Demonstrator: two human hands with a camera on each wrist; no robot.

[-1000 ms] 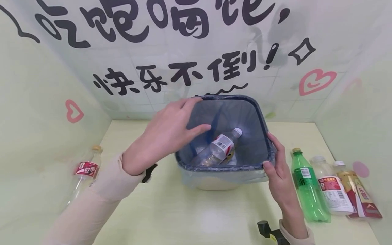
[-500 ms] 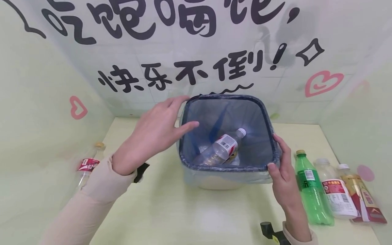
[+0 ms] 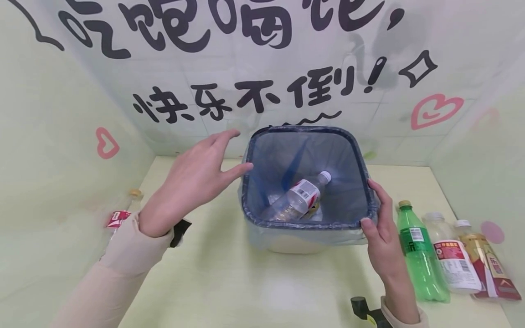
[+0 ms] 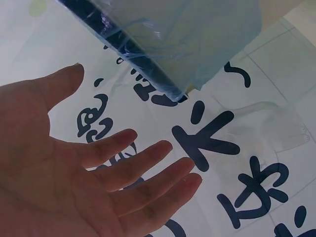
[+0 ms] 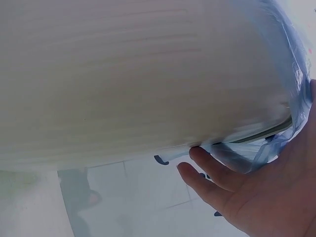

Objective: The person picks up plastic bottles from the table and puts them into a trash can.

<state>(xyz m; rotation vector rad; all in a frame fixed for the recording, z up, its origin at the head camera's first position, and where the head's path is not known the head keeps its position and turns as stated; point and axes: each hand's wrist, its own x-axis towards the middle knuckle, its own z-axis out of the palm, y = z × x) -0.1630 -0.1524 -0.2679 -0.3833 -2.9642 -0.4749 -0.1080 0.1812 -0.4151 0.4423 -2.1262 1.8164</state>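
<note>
A bin (image 3: pixel 295 246) stands in the middle of the head view, lined with a thin bluish plastic bag (image 3: pixel 266 234) folded over its dark rim. Inside lies a clear plastic bottle (image 3: pixel 305 193) with a white cap and a red-and-white label; something yellowish beneath it is partly hidden. My right hand (image 3: pixel 387 246) grips the bin's right side near the front corner, thumb at the rim. Spread fingers show on my left hand (image 3: pixel 188 177), which hovers just left of the bin, apart from it. Its palm (image 4: pixel 54 168) is bare in the left wrist view.
At the right lie a green bottle (image 3: pixel 420 259), a white-capped bottle with a red-and-white label (image 3: pixel 455 262) and a gold-and-red packet (image 3: pixel 490 269). A red-labelled bottle (image 3: pixel 119 218) is partly behind the left arm. Walls with printed lettering and hearts enclose the table (image 3: pixel 262 291).
My left hand has come away from the bin's left rim and shifted leftward. The right hand keeps its hold. The head view has shifted slightly.
</note>
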